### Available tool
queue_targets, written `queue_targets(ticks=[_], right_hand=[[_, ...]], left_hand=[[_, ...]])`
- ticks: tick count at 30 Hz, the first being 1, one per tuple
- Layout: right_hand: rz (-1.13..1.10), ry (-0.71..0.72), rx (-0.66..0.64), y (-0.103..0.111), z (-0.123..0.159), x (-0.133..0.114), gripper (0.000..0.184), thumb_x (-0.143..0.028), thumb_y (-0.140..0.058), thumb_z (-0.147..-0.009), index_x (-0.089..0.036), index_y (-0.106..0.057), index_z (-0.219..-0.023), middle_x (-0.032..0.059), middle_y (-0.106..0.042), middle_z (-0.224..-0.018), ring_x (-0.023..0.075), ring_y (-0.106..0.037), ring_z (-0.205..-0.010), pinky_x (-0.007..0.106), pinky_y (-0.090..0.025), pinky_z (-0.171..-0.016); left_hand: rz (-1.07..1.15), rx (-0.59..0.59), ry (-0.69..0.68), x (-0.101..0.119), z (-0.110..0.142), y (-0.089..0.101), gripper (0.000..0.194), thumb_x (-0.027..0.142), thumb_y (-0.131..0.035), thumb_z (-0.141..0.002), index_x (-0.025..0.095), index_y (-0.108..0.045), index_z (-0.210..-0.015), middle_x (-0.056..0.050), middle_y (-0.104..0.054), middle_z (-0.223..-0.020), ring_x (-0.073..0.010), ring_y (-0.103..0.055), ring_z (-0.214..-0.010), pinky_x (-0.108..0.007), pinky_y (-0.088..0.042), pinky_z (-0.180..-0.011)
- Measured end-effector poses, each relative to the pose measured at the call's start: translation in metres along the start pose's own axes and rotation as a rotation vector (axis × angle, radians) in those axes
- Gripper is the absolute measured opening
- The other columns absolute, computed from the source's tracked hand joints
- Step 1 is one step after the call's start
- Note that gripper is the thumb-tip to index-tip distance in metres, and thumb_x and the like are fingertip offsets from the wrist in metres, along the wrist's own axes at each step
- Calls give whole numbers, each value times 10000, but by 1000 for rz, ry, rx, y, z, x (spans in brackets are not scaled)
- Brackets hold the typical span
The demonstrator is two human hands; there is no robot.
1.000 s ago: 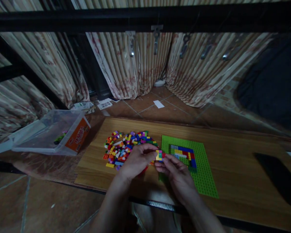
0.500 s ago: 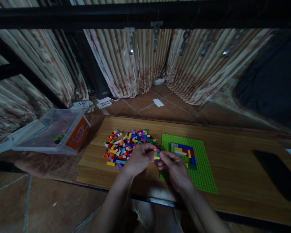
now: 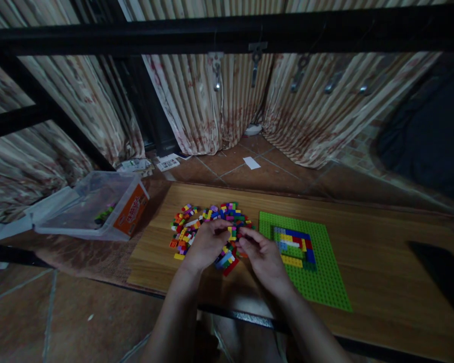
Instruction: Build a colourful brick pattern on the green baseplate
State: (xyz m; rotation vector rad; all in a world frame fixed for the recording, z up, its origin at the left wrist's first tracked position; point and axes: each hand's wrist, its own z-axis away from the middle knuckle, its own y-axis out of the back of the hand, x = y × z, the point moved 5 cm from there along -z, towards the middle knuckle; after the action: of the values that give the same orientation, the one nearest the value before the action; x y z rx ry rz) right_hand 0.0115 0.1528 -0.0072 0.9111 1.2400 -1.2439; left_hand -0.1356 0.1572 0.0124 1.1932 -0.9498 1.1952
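Note:
My left hand [image 3: 206, 244] pinches a small cluster of toy building bricks [image 3: 232, 233], with yellow and green showing, just above the brick pile. Close by on its right, my right hand [image 3: 265, 254] has thumb and forefinger curled together at the cluster's side; what lies between these fingertips is too small and dark to make out. Under and behind the left hand spreads the pile of loose bricks [image 3: 191, 224] in many colours. To the right lies a green studded baseplate [image 3: 329, 272], bearing a built frame of blue, red, yellow, grey and white bricks [image 3: 298, 239].
A wooden low table [image 3: 374, 267] carries everything, with a black flat object [image 3: 435, 269] at its right end. Left of it stands a clear plastic box [image 3: 75, 229] with an orange label. Striped curtains [image 3: 196, 111] hang behind a black metal bar [image 3: 174, 38].
Both hands have moved left, from the baseplate's edge to over the pile, still with bricks in the left fingers. More of the build on the baseplate shows. The camera view has shifted slightly.

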Motion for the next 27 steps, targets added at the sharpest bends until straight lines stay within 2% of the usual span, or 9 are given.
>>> queue_targets(ticks=[4, 7, 9, 15, 23, 27], right_hand=[[52, 48, 2, -1, 2, -4, 381, -414, -682, -762, -197, -663, -1075, 28, -708, -832, 151, -675, -677, 272, -567, -605], [4, 41, 42, 0, 0, -5, 320, -413, -719, -723, -196, -678, -955, -15, -659, -707, 100, -591, -521, 198, -474, -433], [-46, 9, 61, 1, -2, -4, 304, -419, -748, -687, -185, -681, -867, -31, -628, -632, 84, -548, -473, 181, -433, -398], [-148, -80, 56, 5, -1, -4, 323, -426, -799, -621, -154, -701, -764, -13, -647, -599, 87, -563, -476, 198, -478, -448], [-346, -166, 43, 3, 1, -1, 290, -382, -831, -596, -157, -711, -734, -31, -622, -539, 58, -529, -444, 170, -471, -447], [-405, -179, 83, 0, 1, -1, 302, -386, -841, -580, -163, -698, -726, -35, -619, -562, 69, -560, -486, 182, -500, -480]], left_hand=[[50, -51, -19, 3, 1, -4, 205, 158, -599, -717, 156, -712, -887, -20, -696, -784, -145, -611, -729, -230, -455, -673], [142, -96, -9, 7, 4, -13, 170, 161, -623, -708, 145, -693, -862, -27, -700, -802, -140, -615, -724, -233, -462, -687], [168, -102, -4, 10, 5, -17, 139, 173, -637, -709, 139, -678, -838, -24, -687, -758, -133, -605, -686, -228, -459, -657], [181, -102, 6, 12, 8, -25, 114, 175, -651, -699, 128, -682, -798, -18, -667, -706, -119, -588, -645, -216, -450, -622], [367, -82, 133, 8, 10, -23, 193, 230, -733, -622, 130, -687, -782, -1, -649, -659, -92, -558, -567, -212, -453, -581], [397, -53, 169, 4, 9, -22, 213, 229, -739, -615, 134, -681, -797, 3, -646, -654, -95, -567, -563, -220, -463, -585]])
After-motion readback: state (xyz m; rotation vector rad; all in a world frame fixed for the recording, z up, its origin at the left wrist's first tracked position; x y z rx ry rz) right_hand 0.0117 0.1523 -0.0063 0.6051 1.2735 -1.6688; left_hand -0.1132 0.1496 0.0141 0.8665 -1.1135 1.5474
